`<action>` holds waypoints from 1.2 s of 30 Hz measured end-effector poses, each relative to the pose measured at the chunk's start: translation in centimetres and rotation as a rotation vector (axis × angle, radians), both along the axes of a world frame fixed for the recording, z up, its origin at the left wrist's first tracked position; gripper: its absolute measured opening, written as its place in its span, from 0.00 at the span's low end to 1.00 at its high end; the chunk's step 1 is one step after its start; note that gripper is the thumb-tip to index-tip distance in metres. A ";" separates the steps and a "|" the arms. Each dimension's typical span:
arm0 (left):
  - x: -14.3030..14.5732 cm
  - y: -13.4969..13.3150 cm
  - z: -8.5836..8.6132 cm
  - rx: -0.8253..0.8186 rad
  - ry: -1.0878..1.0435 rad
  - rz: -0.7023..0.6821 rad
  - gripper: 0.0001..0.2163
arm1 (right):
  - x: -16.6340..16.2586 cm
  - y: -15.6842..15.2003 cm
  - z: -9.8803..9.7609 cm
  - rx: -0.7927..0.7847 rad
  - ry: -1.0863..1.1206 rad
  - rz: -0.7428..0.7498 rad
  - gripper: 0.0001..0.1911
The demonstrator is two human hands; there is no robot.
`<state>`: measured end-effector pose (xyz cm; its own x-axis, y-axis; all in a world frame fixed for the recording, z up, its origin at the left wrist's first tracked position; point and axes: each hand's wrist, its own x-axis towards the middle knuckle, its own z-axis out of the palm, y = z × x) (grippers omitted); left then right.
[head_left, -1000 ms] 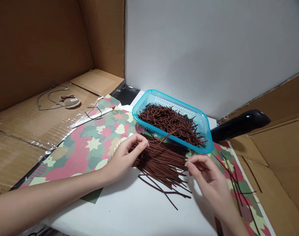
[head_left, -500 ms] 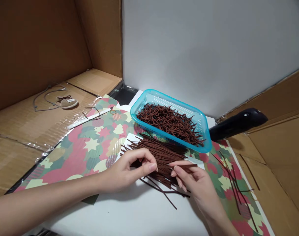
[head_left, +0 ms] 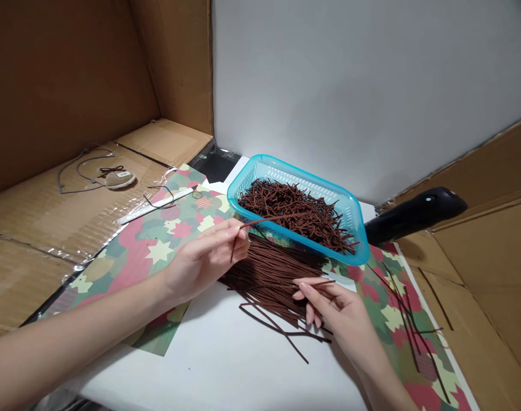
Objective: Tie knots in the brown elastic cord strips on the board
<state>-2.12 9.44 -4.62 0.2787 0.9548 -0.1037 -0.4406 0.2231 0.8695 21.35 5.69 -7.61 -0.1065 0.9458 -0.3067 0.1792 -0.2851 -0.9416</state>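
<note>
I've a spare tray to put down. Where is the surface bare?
Bare: the white tabletop nearest you, between your forearms, and the patterned paper left of the left hand, which pinches a single cord. Crowded: the cord pile between the hands and the turquoise basket; loose cords litter the paper right of the right hand.

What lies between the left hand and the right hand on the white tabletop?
A loose pile of thin dark brown cords lies between the left hand and the right hand, on the white tabletop; the head view shows it.
</note>
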 end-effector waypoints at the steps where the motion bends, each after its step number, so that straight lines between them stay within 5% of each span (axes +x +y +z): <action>1: 0.0 0.0 -0.1 -0.013 0.005 -0.037 0.12 | 0.0 0.0 0.0 0.010 -0.012 -0.013 0.18; 5: 0.0 -0.4 -0.7 0.004 0.129 -0.200 0.12 | -0.1 0.0 0.4 0.248 -0.102 -0.191 0.23; 9: 0.1 -0.9 -0.7 0.069 0.233 -0.427 0.09 | 0.2 -0.3 1.5 0.570 -0.317 -0.391 0.11; 11: 0.2 -1.1 -0.8 0.070 0.221 -0.496 0.08 | 0.5 -0.5 1.9 0.644 -0.374 -0.322 0.07; 15: 0.5 -1.5 -1.2 0.015 0.205 -0.535 0.07 | 0.4 -0.7 2.2 0.415 -0.196 0.121 0.09; 18: 0.8 -1.7 -1.5 -0.046 0.156 -0.525 0.07 | 0.0 -0.7 2.0 0.226 -0.072 0.269 0.09; 36: 1.2 -1.9 -2.2 -0.363 -0.179 -0.439 0.08 | 0.8 -0.3 0.5 -0.140 0.590 0.215 0.10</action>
